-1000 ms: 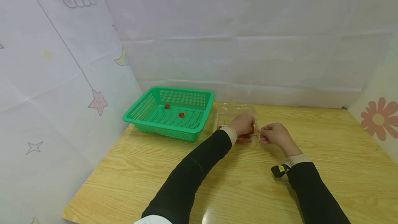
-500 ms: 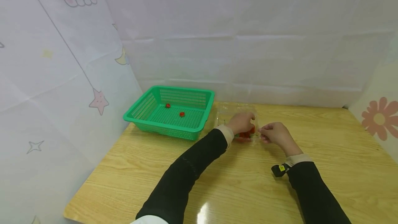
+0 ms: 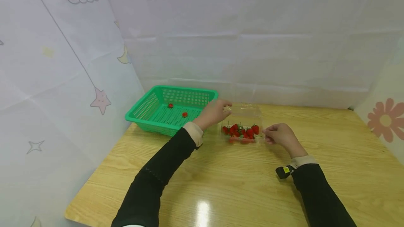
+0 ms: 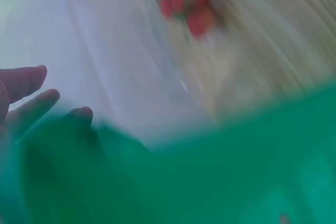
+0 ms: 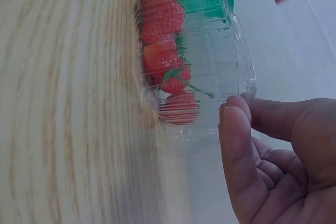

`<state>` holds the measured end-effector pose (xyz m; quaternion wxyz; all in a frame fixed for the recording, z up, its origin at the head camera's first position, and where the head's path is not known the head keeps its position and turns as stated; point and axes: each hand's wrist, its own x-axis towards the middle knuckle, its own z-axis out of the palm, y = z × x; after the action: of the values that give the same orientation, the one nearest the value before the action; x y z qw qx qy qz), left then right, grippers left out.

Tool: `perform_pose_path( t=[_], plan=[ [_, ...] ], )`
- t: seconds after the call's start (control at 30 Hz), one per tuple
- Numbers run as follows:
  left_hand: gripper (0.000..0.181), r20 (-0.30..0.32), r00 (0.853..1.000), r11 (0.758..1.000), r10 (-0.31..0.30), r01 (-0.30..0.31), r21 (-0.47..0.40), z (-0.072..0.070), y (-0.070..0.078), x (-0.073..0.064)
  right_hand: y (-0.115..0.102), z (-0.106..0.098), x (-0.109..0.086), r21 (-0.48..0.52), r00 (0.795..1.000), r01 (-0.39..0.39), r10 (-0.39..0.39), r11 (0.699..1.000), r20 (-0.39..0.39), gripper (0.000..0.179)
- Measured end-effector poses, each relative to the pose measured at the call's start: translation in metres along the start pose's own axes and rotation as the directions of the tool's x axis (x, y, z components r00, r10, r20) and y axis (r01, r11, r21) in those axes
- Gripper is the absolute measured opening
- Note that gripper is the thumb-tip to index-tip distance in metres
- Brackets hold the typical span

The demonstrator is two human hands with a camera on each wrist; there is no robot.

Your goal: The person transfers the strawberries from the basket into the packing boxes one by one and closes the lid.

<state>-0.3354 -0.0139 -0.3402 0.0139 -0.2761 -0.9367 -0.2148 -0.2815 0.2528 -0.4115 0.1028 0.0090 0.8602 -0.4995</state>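
A clear plastic clamshell box [image 3: 225, 139] stands on the table, its lid folded back, with several red strawberries [image 3: 235, 129] inside. At its right end, my right hand [image 3: 279, 136] pinches the rim between thumb and forefinger, as the right wrist view also shows. My left hand [image 3: 213, 114] is over the right rim of the green plastic basket [image 3: 172, 128], fingers apart and pointing toward the box; nothing shows in them. Two strawberries, one farther back [image 3: 170, 105] and one near the middle [image 3: 184, 114], lie on the basket's floor.
The wooden table [image 3: 233, 181] carries the basket at its back left, beside the box. Behind it hangs a pale cloth backdrop [image 3: 268, 66], which continues along the left side with printed stars.
My left hand has come up out of the box and swung left to the basket's edge, uncovering the strawberries in the box. The right hand keeps its hold on the rim.
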Motion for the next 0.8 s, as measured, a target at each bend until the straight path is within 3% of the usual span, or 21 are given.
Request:
perform_pose_path(
  t=[0.23,0.53,0.67,0.8],
  plan=[
    [0.034,-0.129,0.986,0.995,-0.103,0.102,-0.015,-0.035,-0.062,-0.033,0.000,-0.001,-0.003,-0.027,1.000,0.017,-0.017,1.000,-0.007,0.038],
    [0.033,-0.220,0.945,0.970,-0.243,0.237,-0.052,-0.060,-0.134,-0.070,0.004,-0.002,-0.001,-0.023,0.999,0.033,-0.033,0.999,-0.002,0.037],
    [0.030,-0.195,0.936,0.957,-0.291,0.286,-0.055,-0.068,-0.159,-0.081,0.003,-0.001,-0.001,-0.015,0.999,0.033,-0.033,0.999,-0.002,0.037],
    [0.030,-0.115,0.938,0.944,-0.327,0.329,-0.004,-0.072,-0.176,-0.087,0.001,0.000,-0.001,-0.020,0.999,0.036,-0.036,0.999,0.001,0.037]
  ],
)
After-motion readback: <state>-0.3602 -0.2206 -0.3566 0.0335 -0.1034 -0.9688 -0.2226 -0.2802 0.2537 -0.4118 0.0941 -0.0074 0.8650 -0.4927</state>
